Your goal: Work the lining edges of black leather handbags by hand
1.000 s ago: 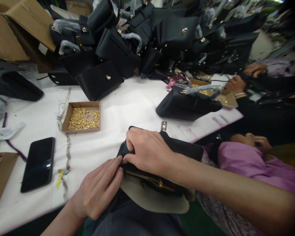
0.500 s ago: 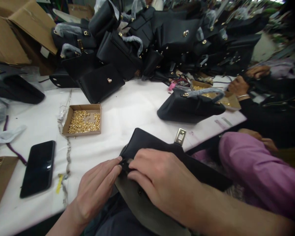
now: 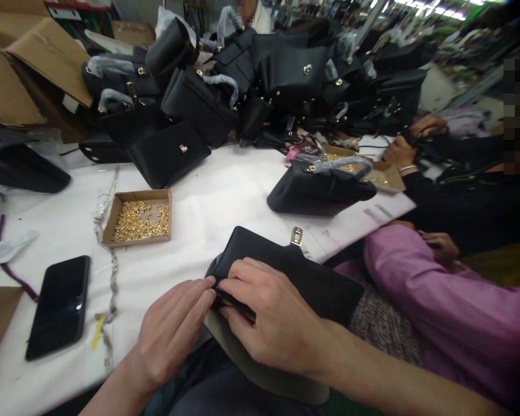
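A black handbag [image 3: 260, 248] rests in front of me at the table's near edge, its flap raised and a gold clasp plate [image 3: 297, 236] at the flap's edge. Grey-beige lining or side shows below. My left hand [image 3: 173, 323] pinches the bag's left corner between thumb and fingers. Close beside it, my right hand [image 3: 268, 312] grips the opening's edge, thumb under and fingers over. Whatever small part may lie between the fingertips is hidden.
A cardboard tray of small gold metal pieces [image 3: 167, 215] and a black phone [image 3: 58, 306] lie on the left. Another black handbag [image 3: 312, 188] stands ahead. Many black bags [image 3: 286, 75] are heaped at the back. A co-worker's pink sleeve [image 3: 420, 277] is close on the right.
The camera view has shifted slightly, moving the table items left. My right hand has moved a little left along the bag's edge, and the flap leans flatter. Both hands keep hold.
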A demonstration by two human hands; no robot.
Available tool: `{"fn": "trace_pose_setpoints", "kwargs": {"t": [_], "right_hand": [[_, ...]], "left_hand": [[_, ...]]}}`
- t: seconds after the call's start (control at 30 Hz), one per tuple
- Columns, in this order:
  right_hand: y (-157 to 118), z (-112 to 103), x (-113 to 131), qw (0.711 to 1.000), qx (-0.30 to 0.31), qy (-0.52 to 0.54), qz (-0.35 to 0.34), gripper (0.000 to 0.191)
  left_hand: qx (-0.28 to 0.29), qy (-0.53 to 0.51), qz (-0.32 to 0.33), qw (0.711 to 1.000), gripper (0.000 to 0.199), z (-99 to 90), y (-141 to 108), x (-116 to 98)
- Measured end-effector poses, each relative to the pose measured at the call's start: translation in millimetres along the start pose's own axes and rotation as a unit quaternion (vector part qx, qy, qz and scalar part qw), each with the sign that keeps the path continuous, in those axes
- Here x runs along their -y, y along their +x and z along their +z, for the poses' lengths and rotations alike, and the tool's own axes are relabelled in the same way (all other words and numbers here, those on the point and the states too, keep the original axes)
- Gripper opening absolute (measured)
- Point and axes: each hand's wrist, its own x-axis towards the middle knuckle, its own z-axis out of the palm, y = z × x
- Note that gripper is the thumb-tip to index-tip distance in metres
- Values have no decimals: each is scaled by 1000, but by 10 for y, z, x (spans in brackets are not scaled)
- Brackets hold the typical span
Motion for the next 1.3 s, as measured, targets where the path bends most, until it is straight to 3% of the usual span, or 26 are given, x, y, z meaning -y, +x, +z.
{"fn": "trace_pose_setpoints", "kwargs": {"t": [0.17,0.3,0.43,0.57,0.67,0.93,1.13,1.3], "right_hand": [[-6,55,-46,1000,-3,21,-17,7],[-24,80,-42,1000,-8,19,-18,8],[-35,47,21,1000,-3,6,13,4],[-19,-1,104,997,23,-14,67,8],[0,-17,120,996,19,-18,90,16],[24,-37,-59,994,-56,-48,79,7],[61,12,-95,993,-73,-88,36,13],[77,30,-212,994,-93,-58,-20,14]], "left_hand": [[-29,26,-12,999,42,54,28,-37],[-65,55,-62,994,43,118,59,-63],[-105,51,-116,986,39,170,88,-117],[-128,37,-118,984,38,209,146,-178],[-118,24,-126,985,37,229,210,-217],[-76,-37,-230,970,32,210,410,-374],[-65,-123,-343,929,37,113,462,-421],[-82,-290,-437,847,37,-13,466,-392]]}}
